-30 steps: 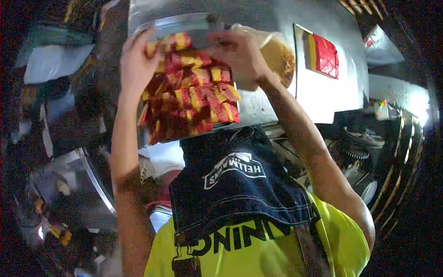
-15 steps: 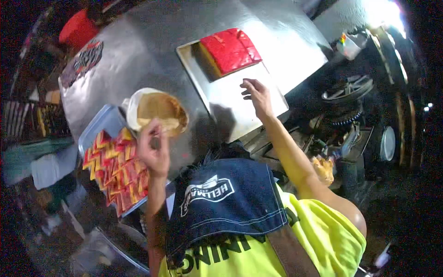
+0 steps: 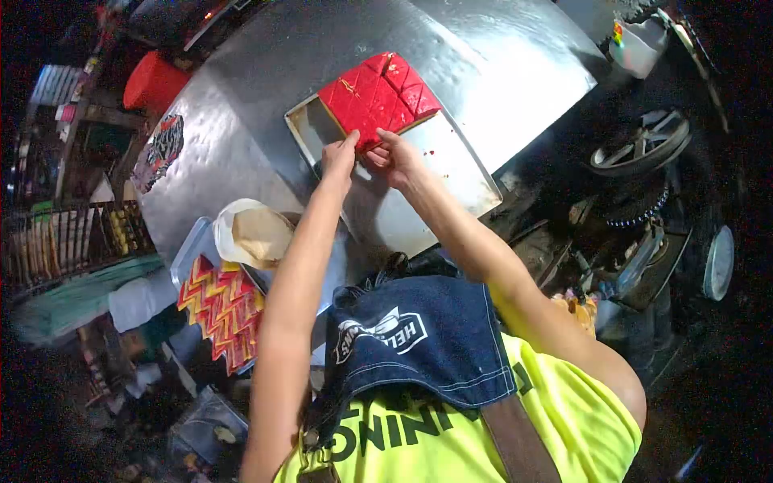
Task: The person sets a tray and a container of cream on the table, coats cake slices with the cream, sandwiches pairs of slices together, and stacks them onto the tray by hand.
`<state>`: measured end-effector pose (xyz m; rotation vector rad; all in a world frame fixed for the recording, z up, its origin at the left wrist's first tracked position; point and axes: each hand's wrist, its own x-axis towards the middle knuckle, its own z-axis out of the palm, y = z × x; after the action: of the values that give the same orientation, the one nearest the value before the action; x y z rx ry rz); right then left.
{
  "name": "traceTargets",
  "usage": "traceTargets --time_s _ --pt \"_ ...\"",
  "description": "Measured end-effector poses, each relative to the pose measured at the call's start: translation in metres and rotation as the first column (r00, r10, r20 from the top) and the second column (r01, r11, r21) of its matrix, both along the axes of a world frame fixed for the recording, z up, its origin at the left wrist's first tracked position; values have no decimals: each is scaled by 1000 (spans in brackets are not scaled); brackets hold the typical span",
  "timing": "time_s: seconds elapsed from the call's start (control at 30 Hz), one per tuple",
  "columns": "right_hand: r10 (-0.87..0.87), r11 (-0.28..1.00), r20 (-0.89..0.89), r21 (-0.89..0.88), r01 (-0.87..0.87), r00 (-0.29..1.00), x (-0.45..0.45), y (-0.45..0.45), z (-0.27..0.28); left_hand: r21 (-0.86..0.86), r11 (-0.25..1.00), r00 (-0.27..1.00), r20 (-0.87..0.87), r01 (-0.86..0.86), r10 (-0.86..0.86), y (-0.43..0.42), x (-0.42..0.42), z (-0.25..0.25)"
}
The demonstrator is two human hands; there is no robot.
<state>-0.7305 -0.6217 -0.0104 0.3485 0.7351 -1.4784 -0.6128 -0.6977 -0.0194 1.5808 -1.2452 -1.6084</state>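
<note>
A red-topped yellow cake (image 3: 374,88), scored into diamond-like pieces, lies on a shallow metal tray (image 3: 475,189). At its near corner, my left hand (image 3: 340,159) and my right hand (image 3: 394,159) are closed on a cake piece (image 3: 368,138) from either side. The fingertips partly hide that piece, and whether it is apart from the block I cannot tell. Left of my left forearm stands a white tub (image 3: 229,229) with tan contents. Beside it, red-and-yellow slices (image 3: 225,310) are arranged in zigzag rows on a bluish plastic tray (image 3: 193,241).
The metal table (image 3: 241,105) spreads under the trays. A red container (image 3: 155,80) sits beyond its far left edge, and a white container (image 3: 638,48) at the far right. A spoked wheel (image 3: 642,143) lies on the right, with clutter around it.
Both hands have come to the cake's near corner, the left from over the tub and the right from above the metal tray. They now grip a piece. The view has shifted slightly.
</note>
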Motion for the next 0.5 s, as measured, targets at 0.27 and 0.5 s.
traceTargets --time_s 0.27,0.5 --pt "48 993 -77 114 -39 996 2 -12 -2 215 976 988 -136 -42 73 -3 -7 14" --pt "260 956 -359 225 -187 896 13 31 31 258 964 878 -473 60 72 38 29 34"
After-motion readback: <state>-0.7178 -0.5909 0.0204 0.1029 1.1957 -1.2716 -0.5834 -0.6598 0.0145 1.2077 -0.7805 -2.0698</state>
